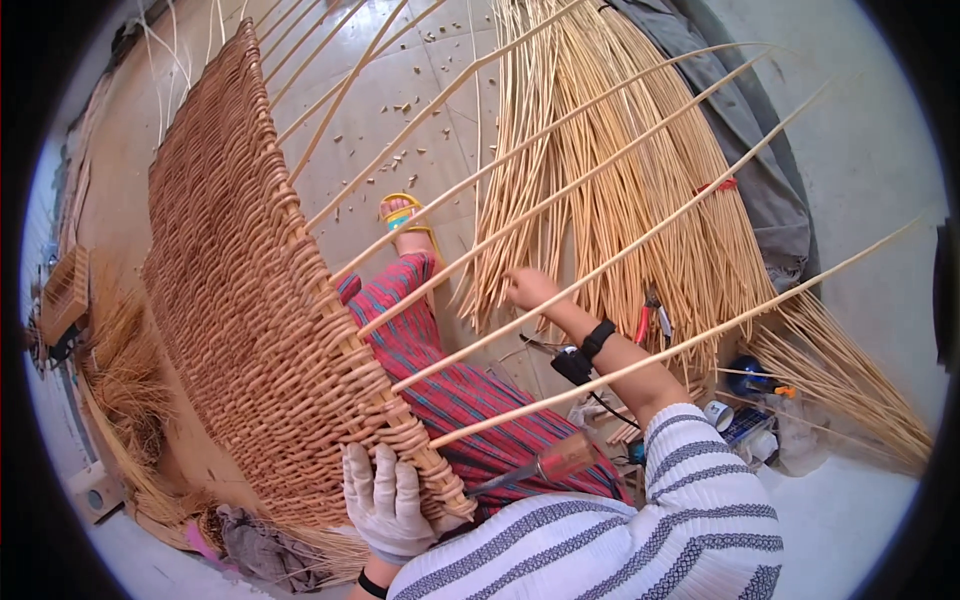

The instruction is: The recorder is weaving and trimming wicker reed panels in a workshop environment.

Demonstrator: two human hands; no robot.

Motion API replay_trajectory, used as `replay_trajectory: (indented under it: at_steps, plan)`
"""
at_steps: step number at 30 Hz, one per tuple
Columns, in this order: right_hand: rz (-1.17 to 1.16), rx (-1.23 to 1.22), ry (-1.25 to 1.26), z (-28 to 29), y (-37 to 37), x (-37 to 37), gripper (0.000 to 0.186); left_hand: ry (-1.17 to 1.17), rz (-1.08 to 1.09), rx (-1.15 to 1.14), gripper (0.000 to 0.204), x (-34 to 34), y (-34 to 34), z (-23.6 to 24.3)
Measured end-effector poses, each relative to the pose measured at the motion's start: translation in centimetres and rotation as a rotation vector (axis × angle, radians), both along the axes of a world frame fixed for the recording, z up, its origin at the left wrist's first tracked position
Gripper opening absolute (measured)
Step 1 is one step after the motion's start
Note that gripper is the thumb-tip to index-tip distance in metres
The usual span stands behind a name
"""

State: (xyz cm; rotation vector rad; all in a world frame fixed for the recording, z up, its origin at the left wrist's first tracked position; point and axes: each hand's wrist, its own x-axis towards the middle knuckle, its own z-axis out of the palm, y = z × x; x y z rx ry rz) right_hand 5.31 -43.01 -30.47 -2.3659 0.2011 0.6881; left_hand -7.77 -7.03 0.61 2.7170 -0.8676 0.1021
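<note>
A large brown woven wicker panel point(235, 290) leans across my left side, with long pale stakes point(590, 180) sticking out rightward from its edge. My left hand point(385, 505), in a whitish glove, grips the panel's near corner, fingers against the weave. My bare right hand point(530, 288) reaches to the loose ends of a big bundle of pale reeds point(640, 200). Its fingers are bent together; whether a reed is between them is too small to tell. Across my lap, beside the panel's corner, lies a tool with a brownish handle point(567, 457) and a metal shaft.
Red-handled pliers point(644, 318) rest on the reeds. A blue round container point(742, 375) and other small items sit to the right. Short cut pieces point(400, 150) scatter over the floor. Grey cloth point(770, 190) lies beyond the bundle; fine brown fibres point(125, 370) pile at far left.
</note>
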Motion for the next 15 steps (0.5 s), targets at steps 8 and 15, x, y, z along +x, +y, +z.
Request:
replay_trajectory:
  at_steps: [8,15]
  plan:
    - [0.022,0.107,-0.115,-5.7,5.8,-1.6,0.056,-0.046,0.004,0.185,0.064,0.3,0.1,2.6]
    - [-0.051,0.016,-0.045,-12.4,9.1,1.2,0.052,0.023,-0.043,0.054,0.04,3.0,-0.4,9.7]
